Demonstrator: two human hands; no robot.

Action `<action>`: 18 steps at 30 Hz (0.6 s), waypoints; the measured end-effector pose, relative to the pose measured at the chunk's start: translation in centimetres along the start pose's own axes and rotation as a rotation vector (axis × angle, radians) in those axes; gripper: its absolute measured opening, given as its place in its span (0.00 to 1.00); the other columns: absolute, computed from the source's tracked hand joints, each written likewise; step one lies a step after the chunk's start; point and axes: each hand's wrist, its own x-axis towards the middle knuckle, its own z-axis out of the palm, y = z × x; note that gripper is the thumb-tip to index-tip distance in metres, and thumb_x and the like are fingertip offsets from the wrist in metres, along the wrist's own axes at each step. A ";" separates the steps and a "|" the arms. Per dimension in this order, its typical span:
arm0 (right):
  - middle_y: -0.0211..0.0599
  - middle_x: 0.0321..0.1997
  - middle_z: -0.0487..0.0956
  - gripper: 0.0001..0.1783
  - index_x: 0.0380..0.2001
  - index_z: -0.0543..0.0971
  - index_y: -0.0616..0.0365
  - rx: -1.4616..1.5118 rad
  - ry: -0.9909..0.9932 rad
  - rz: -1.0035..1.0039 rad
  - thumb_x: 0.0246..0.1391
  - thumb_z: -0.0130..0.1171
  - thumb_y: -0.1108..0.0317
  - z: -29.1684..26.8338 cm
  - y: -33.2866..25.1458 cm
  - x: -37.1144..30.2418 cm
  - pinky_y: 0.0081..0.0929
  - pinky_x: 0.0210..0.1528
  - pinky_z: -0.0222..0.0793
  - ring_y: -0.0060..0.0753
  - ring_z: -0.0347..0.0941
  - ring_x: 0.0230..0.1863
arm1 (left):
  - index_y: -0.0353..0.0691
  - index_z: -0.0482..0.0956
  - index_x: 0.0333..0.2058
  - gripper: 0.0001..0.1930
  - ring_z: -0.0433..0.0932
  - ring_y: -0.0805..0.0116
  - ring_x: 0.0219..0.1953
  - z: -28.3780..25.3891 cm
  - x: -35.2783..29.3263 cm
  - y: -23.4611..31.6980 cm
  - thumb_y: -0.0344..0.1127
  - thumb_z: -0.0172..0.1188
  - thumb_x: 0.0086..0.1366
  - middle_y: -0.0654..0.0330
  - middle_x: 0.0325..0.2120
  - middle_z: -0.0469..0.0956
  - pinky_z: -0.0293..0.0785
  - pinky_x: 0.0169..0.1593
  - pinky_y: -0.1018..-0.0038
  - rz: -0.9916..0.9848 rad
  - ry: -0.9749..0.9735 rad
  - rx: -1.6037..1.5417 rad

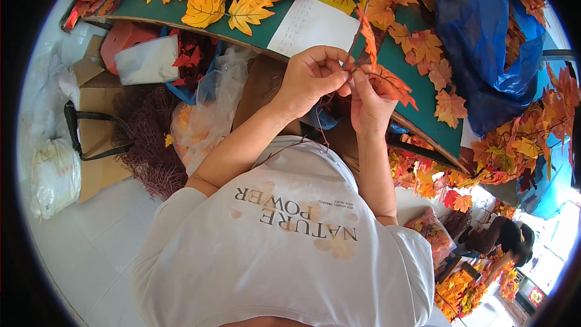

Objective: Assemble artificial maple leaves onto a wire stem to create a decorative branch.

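Note:
Above the near edge of a green table, my left hand point(311, 80) and my right hand point(371, 102) meet with fingertips pinched together. Between them is the thin dark stem of an artificial autumn leaf garland. One orange leaf point(392, 86) spreads out beside my right fingers. Another orange leaf point(367, 37) stands up just above the pinch. From under my hands a thin brownish strand point(319, 122) hangs down toward my lap and across my shirt. My fingers hide the exact spot where the stem is gripped.
Yellow and orange artificial leaves point(254, 5) lie along the green table point(181, 13) around a handwritten paper sheet point(315, 27). A blue plastic bag point(484, 42) stands at the right. Brown vine bundles point(151, 139), a cardboard box point(100, 169) and clear plastic point(212, 103) crowd the left. Another person point(499, 239) is at lower right.

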 end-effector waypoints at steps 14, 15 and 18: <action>0.36 0.32 0.77 0.11 0.36 0.75 0.66 0.017 -0.086 0.075 0.46 0.59 0.83 -0.5 0.1 0.5 0.20 0.38 0.73 0.24 0.74 0.34 | 0.31 0.74 0.40 0.12 0.75 0.74 0.25 -1.2 0.0 -0.2 0.19 0.55 0.55 0.60 0.28 0.75 0.72 0.31 0.81 -0.007 -0.042 0.071; 0.36 0.32 0.77 0.11 0.36 0.75 0.66 0.017 -0.086 0.078 0.46 0.59 0.83 0.0 -0.2 0.4 0.20 0.38 0.73 0.24 0.74 0.34 | 0.31 0.74 0.40 0.12 0.75 0.74 0.25 -1.2 0.0 -0.3 0.19 0.56 0.55 0.60 0.28 0.75 0.72 0.30 0.81 -0.011 -0.047 0.086; 0.35 0.32 0.77 0.11 0.36 0.75 0.66 0.082 -0.049 0.087 0.46 0.59 0.83 0.5 -0.2 0.1 0.21 0.38 0.73 0.25 0.74 0.33 | 0.30 0.74 0.39 0.12 0.76 0.77 0.24 -1.0 0.0 0.1 0.19 0.56 0.55 0.60 0.25 0.77 0.70 0.27 0.85 0.012 -0.035 0.079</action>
